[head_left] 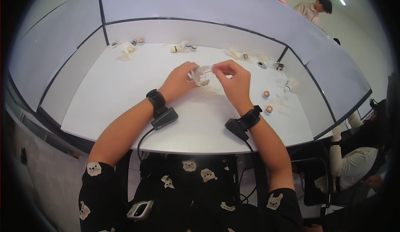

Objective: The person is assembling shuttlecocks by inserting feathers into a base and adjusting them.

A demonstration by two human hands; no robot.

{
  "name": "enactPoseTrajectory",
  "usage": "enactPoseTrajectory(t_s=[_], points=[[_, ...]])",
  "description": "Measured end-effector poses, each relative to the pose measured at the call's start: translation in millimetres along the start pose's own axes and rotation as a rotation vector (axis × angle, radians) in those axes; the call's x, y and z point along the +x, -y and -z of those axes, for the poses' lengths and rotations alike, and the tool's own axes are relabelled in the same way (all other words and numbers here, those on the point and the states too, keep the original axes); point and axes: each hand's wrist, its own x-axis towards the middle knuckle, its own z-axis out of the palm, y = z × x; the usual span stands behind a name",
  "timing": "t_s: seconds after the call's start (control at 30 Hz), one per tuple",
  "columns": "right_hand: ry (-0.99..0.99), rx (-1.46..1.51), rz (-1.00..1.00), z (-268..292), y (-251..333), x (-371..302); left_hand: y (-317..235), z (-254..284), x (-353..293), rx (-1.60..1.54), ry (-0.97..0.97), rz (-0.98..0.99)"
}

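Holding a ragged, pale shuttlecock (203, 71) above the middle of the bench (125, 86), the left hand (181, 79) has its fingers curled about the left side of the feathered part. The right hand (236, 83) has thumb and forefinger pressed together on a whitish bit at the right edge; whether that is one feather or several is too blurred to tell. No cork shows on this piece, so it may already be off, or simply hidden.

Judging by what lies about, the pulling apart is well along but unfinished. Done, it seems: two corks (266, 94) sit loose on the right of the bench, with thin loose feathers (282, 102) just beside them. Farther back on the right are a grey ring (261, 65), a dark-tipped tuft (278, 66) and a pale heap (233, 53) with another cork (245, 56) at its side. At the back left, a second heap (126, 51) lies near two more corks (141, 41). A few pale strands (209, 90) lie on the bench just below the hands.

Left, as far as shows: the piece in hand holds together, a rear shuttlecock (180, 47) looks largely whole with its cork on, and a side shuttlecock (291, 84) by the right wall seems to keep both cork and feathers.
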Motion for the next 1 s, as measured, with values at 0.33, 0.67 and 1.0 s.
enactPoseTrajectory(t_s=[0.33, 0.67, 1.0], points=[[0.028, -0.032, -0.023, 2.4, 2.3, -4.4, 1.6, -2.0, -0.5, -0.008, 0.013, -0.05], [0.02, -0.045, -0.001, 2.8, 1.3, -3.3, -9.4, 0.1, 2.4, -0.012, 0.017, -0.045], [0.068, -0.147, 0.02, 2.5, -0.4, 2.1, -4.2, 1.3, 3.0, -0.008, 0.004, -0.066]])
